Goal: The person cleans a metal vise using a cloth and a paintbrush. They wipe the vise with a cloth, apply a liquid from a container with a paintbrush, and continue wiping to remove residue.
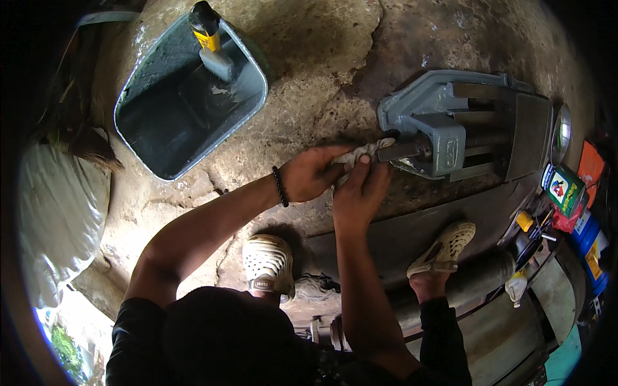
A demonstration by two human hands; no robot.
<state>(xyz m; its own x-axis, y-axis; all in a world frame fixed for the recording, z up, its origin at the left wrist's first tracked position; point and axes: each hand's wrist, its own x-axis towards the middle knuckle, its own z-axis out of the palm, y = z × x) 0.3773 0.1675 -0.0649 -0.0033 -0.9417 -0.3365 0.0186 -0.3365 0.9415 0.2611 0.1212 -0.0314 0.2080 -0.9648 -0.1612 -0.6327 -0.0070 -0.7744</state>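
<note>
A grey-painted machine vise (pixel 445 143) lies on the concrete floor, its metal screw end (pixel 398 152) toward me. Both hands are at that end with a crumpled whitish rag (pixel 351 156). My left hand (pixel 308 172), below a black bead bracelet (pixel 280 186), is closed with the rag at its fingertips. My right hand (pixel 362 190) pinches the same rag from the near side, its thumb and fingers close against the screw end. The rag's fingers-covered part is hidden.
A grey paint-smeared container (pixel 193 106) stands at the far left, a paintbrush (pixel 209 44) with a yellow and black handle leaning inside. Paint cans (pixel 570 190), bottles and tools crowd the right side. My clog-clad feet (pixel 269 264) flank the arms; a silvery sheet (pixel 61 219) hangs at left.
</note>
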